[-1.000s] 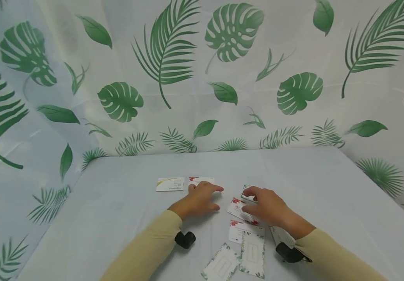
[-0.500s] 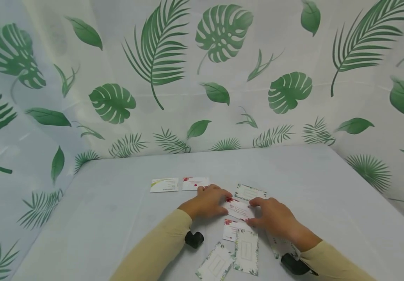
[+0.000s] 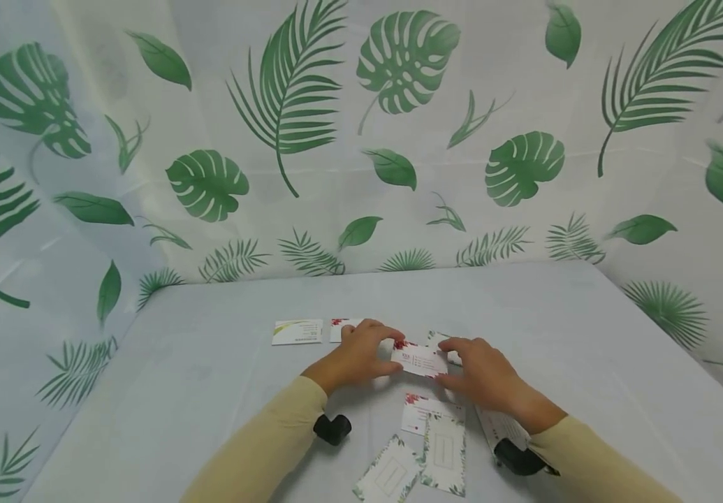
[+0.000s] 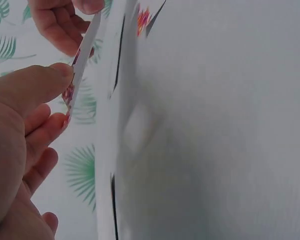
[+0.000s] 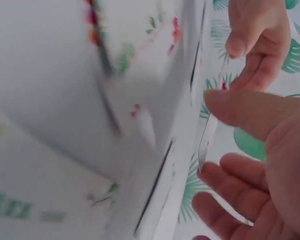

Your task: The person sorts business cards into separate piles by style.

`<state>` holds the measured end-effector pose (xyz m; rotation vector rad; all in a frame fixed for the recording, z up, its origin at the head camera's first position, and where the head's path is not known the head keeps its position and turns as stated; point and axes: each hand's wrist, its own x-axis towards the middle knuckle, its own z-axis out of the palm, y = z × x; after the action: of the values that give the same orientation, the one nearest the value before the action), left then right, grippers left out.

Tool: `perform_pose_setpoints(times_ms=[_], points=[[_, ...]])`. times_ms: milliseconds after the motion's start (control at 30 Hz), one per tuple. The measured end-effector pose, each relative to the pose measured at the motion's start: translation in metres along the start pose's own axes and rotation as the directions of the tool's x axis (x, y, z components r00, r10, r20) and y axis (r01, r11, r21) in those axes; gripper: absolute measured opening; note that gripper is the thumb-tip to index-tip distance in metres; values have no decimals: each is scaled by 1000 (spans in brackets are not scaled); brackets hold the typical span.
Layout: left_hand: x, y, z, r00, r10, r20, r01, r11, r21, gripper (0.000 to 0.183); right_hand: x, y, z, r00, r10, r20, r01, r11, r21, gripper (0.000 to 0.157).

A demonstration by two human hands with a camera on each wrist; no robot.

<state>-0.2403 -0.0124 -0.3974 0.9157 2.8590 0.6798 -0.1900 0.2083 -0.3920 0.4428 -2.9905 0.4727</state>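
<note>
A white business card with red flowers is held between both hands above the table. My left hand pinches its left edge between thumb and fingers; the left wrist view shows the card edge-on there. At the opposite edge, my right hand pinches it, with the thumb on one face and fingertips on the other in the right wrist view. Behind the right hand lies a green-leaf card, partly covered. Past the left hand, another red-flowered card is partly hidden.
A card with a yellow-green curve lies at the back left. Nearer me, a red-flowered card lies partly under a leaf-bordered card, with another leaf-bordered card beside it. One more card shows under the right wrist.
Both hands came together at the red-flowered card, which lay on the table among the others. It is now lifted off the table, held by both hands and shifted slightly left and away.
</note>
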Motion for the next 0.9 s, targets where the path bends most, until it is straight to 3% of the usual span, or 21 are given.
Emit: perform_pose_setpoints(times_ms=[233, 433, 600, 900], points=[[-9, -23, -15, 996, -66, -52, 66, 998, -6, 47, 28, -10, 4, 997, -80, -10, 80, 996, 48, 54], [-11, -45, -21, 988, -139, -61, 140, 990, 2, 48, 52, -23, 11, 995, -100, -6, 101, 992, 76, 52], [-10, -60, -25, 981, -181, -67, 184, 982, 37, 48, 72, -32, 21, 996, -83, 19, 81, 993, 86, 51], [-7, -82, -24, 969, -233, -79, 240, 967, 91, 47, 98, -47, 36, 994, 18, 104, -30, 993, 113, 48]])
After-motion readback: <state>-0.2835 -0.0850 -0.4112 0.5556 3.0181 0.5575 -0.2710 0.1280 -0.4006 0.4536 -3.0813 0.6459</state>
